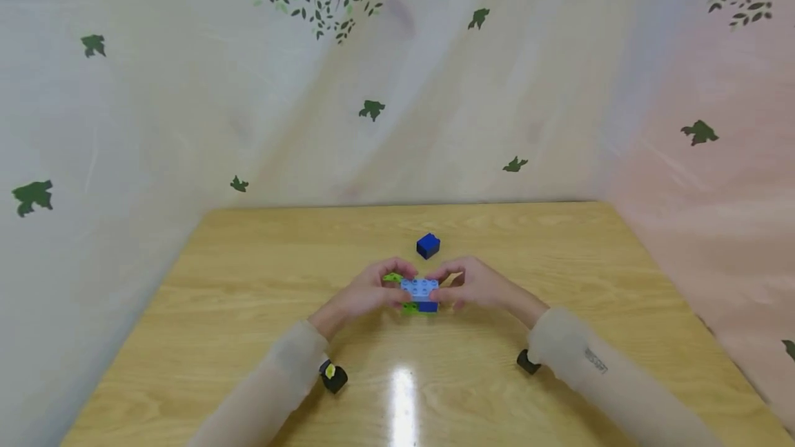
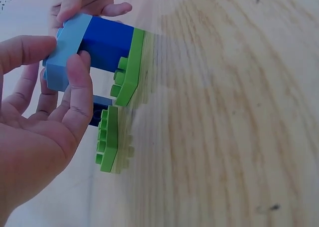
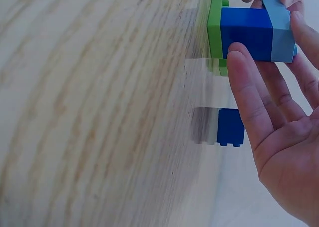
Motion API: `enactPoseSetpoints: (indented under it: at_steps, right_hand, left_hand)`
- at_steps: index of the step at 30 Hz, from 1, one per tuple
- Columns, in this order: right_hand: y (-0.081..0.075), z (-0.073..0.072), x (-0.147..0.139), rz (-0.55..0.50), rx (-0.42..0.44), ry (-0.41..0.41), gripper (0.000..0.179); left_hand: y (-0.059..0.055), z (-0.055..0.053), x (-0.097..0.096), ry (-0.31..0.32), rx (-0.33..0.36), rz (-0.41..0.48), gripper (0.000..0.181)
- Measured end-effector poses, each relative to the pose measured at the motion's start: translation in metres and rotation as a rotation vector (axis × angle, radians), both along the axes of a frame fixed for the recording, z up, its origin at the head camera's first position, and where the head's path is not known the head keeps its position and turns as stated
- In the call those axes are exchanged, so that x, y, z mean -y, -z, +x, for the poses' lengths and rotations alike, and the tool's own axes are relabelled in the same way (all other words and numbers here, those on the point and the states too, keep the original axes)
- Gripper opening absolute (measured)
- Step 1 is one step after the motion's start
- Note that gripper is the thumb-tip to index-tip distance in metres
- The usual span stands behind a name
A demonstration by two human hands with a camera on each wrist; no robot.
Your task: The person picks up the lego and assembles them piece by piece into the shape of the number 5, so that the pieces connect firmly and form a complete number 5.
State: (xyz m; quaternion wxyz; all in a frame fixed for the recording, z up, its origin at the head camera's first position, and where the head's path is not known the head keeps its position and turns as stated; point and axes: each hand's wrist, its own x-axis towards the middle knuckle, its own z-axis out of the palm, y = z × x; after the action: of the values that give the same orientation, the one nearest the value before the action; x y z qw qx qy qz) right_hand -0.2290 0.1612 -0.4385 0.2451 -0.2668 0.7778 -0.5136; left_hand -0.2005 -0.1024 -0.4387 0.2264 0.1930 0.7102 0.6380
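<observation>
- the light blue brick (image 1: 419, 287) is flanked by both hands: it is set to the right of the left hand (image 1: 365, 293) and to the left of the right hand (image 1: 482, 286), with neither clearly nearer.
- its long axis is laid left to right, from one hand to the other.
- its left end is pinched between the left thumb and fingers; its right end is gripped likewise by the right hand.
- the little finger of the right hand is seen close to the dark blue brick (image 3: 246, 32) below; whether it is touched cannot be told.
- that dark blue brick is stacked under the light blue one and is borne by a green plate (image 2: 132, 70), apparently rested on the table (image 1: 248, 281).
- a second green plate (image 2: 108, 142) is placed farther left and back, with another dark blue piece (image 2: 99, 114) beside it; how these are joined to the rest is hidden by fingers.
- the light blue brick is pale and smooth-sided, its top covered with round studs.
- beyond the hands, near but apart, a loose blue brick (image 1: 428, 246) is laid on its side, its studs turned sideways.
</observation>
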Motion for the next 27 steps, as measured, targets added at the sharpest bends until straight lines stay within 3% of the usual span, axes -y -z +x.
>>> enactPoseSetpoints:
  at_steps: [5, 11, 14, 18, 27]
  right_hand:
    - [-0.002, 0.001, -0.003, 0.010, 0.022, 0.008, 0.040]
    - [-0.003, -0.001, -0.006, 0.012, 0.045, 0.006, 0.037]
    - [-0.002, -0.001, -0.006, 0.014, 0.060, 0.004, 0.036]
    - [-0.002, -0.001, -0.005, 0.014, 0.070, 0.005, 0.037]
    - [-0.001, -0.003, -0.003, 0.021, 0.090, -0.007, 0.042]
  left_hand:
    - [-0.007, -0.005, 0.000, 0.031, -0.020, -0.078, 0.041]
    - [-0.021, -0.021, -0.002, 0.149, -0.028, -0.183, 0.045]
    - [-0.027, -0.029, -0.003, 0.179, -0.028, -0.232, 0.044]
    - [-0.034, -0.042, -0.003, 0.168, -0.031, -0.288, 0.047]
    - [-0.050, -0.071, -0.009, 0.112, 0.048, -0.363, 0.050]
